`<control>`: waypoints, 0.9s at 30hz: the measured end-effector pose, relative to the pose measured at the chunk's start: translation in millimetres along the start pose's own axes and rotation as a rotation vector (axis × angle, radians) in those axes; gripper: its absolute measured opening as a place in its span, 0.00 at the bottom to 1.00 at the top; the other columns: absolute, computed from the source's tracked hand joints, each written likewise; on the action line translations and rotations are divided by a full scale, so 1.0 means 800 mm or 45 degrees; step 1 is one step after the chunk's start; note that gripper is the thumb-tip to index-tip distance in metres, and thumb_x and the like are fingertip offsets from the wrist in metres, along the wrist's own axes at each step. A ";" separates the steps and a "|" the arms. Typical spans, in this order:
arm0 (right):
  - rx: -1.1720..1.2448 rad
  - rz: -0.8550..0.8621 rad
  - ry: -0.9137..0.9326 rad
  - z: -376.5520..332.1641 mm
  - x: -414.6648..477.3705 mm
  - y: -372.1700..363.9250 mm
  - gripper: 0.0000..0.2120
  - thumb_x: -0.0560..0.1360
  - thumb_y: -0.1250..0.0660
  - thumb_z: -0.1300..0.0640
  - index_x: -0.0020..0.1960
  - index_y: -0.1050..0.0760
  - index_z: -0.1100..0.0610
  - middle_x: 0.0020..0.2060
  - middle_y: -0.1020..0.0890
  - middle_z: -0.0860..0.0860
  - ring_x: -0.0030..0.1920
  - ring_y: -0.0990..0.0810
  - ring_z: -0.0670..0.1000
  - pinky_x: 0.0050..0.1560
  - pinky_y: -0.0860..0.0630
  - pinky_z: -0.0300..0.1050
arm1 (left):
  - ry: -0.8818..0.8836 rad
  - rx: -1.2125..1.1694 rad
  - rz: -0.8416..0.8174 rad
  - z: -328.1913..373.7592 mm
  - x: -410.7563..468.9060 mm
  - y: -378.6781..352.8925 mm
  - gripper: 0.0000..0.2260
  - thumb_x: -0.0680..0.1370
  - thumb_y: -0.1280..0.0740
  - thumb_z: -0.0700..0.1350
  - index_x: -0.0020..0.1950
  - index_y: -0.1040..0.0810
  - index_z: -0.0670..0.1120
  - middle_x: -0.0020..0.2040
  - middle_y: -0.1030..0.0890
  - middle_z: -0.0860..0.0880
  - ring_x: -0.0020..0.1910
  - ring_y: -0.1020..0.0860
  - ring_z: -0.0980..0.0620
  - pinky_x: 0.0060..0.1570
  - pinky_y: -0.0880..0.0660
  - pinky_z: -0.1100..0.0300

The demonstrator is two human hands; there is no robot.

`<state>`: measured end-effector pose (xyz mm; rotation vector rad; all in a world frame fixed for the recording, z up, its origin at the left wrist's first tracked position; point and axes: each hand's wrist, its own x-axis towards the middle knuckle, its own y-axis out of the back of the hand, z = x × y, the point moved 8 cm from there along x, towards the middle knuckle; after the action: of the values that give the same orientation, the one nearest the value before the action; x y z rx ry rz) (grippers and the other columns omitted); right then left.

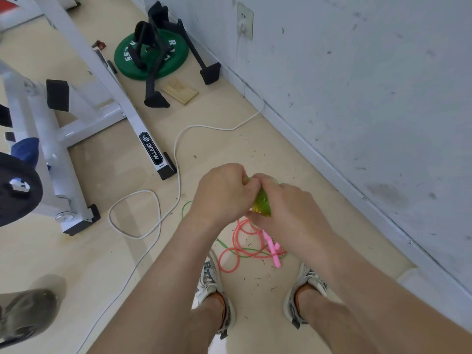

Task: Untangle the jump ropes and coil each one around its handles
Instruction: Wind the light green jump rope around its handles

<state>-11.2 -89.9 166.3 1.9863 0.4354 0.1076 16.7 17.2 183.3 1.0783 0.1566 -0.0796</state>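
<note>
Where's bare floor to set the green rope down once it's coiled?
Bare floor: beyond the green handles, between the white cable and the wall; also left of that cable, this side of the bench frame. Crowded between your shoes, where the pink rope lies tangled.

Left hand (224,190) and right hand (288,208) grip green handles (261,204) above a pink rope (237,241).

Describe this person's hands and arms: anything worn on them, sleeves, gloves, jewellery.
The left hand and right hand are bare: no gloves, and no rings show. The left forearm and right forearm are uncovered to the frame edge, with no sleeve, watch or wristband in view.
</note>
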 end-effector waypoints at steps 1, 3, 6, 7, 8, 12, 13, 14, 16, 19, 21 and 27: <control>-0.025 -0.001 -0.020 -0.001 -0.001 -0.003 0.23 0.75 0.35 0.44 0.66 0.36 0.48 0.39 0.23 0.50 0.38 0.24 0.54 0.37 0.27 0.48 | -0.011 0.062 -0.024 0.002 -0.001 -0.002 0.14 0.76 0.40 0.49 0.35 0.29 0.41 0.33 0.24 0.46 0.36 0.26 0.45 0.31 0.35 0.58; -0.061 -0.017 -0.060 0.001 -0.002 -0.008 0.17 0.74 0.35 0.48 0.59 0.33 0.51 0.34 0.23 0.49 0.34 0.25 0.54 0.32 0.29 0.47 | -0.056 0.154 -0.081 0.007 -0.003 -0.010 0.14 0.76 0.42 0.48 0.34 0.30 0.41 0.32 0.25 0.46 0.35 0.27 0.45 0.28 0.38 0.58; -0.067 -0.038 -0.085 0.003 0.000 -0.016 0.14 0.73 0.35 0.49 0.54 0.32 0.52 0.31 0.25 0.48 0.32 0.28 0.54 0.31 0.32 0.47 | -0.119 0.191 -0.100 0.009 -0.006 -0.013 0.14 0.76 0.42 0.47 0.34 0.30 0.41 0.33 0.25 0.46 0.35 0.27 0.45 0.28 0.38 0.58; -0.041 -0.041 -0.087 0.003 0.001 -0.016 0.13 0.72 0.34 0.50 0.54 0.32 0.52 0.32 0.24 0.48 0.32 0.27 0.54 0.32 0.30 0.47 | -0.129 0.173 -0.097 0.009 -0.007 -0.012 0.13 0.76 0.41 0.48 0.35 0.29 0.41 0.33 0.24 0.46 0.36 0.27 0.45 0.29 0.37 0.58; -0.004 -0.046 -0.093 0.004 0.001 -0.015 0.14 0.72 0.34 0.50 0.54 0.32 0.52 0.32 0.23 0.49 0.33 0.26 0.54 0.34 0.29 0.47 | -0.136 0.136 -0.102 0.008 -0.008 -0.010 0.13 0.76 0.40 0.48 0.36 0.28 0.41 0.34 0.23 0.46 0.37 0.26 0.45 0.30 0.35 0.57; 0.264 -0.110 -0.137 0.009 0.001 -0.010 0.15 0.72 0.33 0.51 0.57 0.31 0.48 0.34 0.21 0.49 0.36 0.21 0.51 0.38 0.24 0.47 | -0.093 -0.170 -0.186 -0.004 -0.011 -0.002 0.10 0.73 0.34 0.47 0.33 0.30 0.47 0.29 0.28 0.52 0.32 0.29 0.53 0.31 0.36 0.58; 0.339 -0.134 -0.137 0.009 0.000 -0.009 0.16 0.72 0.32 0.50 0.58 0.31 0.46 0.35 0.20 0.48 0.36 0.20 0.50 0.39 0.23 0.48 | -0.104 -0.198 -0.184 -0.004 -0.011 0.002 0.10 0.72 0.32 0.46 0.33 0.30 0.48 0.29 0.29 0.53 0.31 0.31 0.54 0.31 0.36 0.59; 0.420 -0.173 -0.138 0.009 0.000 -0.009 0.18 0.71 0.31 0.48 0.59 0.31 0.45 0.36 0.19 0.48 0.37 0.19 0.49 0.41 0.22 0.49 | -0.124 -0.193 -0.174 -0.003 -0.012 0.007 0.11 0.71 0.30 0.46 0.33 0.30 0.49 0.29 0.30 0.53 0.31 0.31 0.54 0.32 0.35 0.58; 0.602 -0.325 -0.154 0.007 -0.006 -0.011 0.23 0.69 0.27 0.45 0.60 0.32 0.43 0.39 0.18 0.47 0.37 0.17 0.48 0.43 0.20 0.51 | -0.181 -0.153 -0.144 0.004 -0.016 0.015 0.14 0.70 0.27 0.47 0.33 0.32 0.50 0.32 0.29 0.54 0.34 0.30 0.54 0.35 0.33 0.57; 0.678 -0.476 -0.141 0.004 -0.021 0.003 0.29 0.67 0.25 0.40 0.63 0.34 0.41 0.46 0.17 0.45 0.40 0.15 0.48 0.43 0.18 0.50 | -0.326 -0.121 -0.151 0.024 -0.026 0.019 0.18 0.69 0.25 0.47 0.32 0.34 0.53 0.38 0.31 0.54 0.41 0.28 0.51 0.42 0.29 0.53; 0.591 -0.463 -0.098 0.001 -0.031 0.026 0.34 0.67 0.27 0.35 0.69 0.37 0.37 0.55 0.20 0.41 0.50 0.18 0.46 0.53 0.20 0.50 | -0.364 -0.198 -0.162 0.034 -0.033 0.026 0.19 0.67 0.23 0.45 0.30 0.35 0.54 0.39 0.32 0.53 0.41 0.28 0.49 0.44 0.29 0.51; 0.790 -0.423 -0.159 -0.013 -0.079 0.109 0.13 0.70 0.28 0.49 0.53 0.25 0.45 0.44 0.18 0.52 0.44 0.15 0.56 0.50 0.19 0.63 | -0.542 -0.043 -0.071 0.103 -0.072 0.077 0.21 0.68 0.24 0.49 0.29 0.37 0.51 0.36 0.34 0.52 0.38 0.30 0.49 0.38 0.31 0.53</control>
<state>-50.0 -136.7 255.7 2.4686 0.7783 -0.4045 -24.3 -27.2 285.1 1.0008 -0.1948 -0.3522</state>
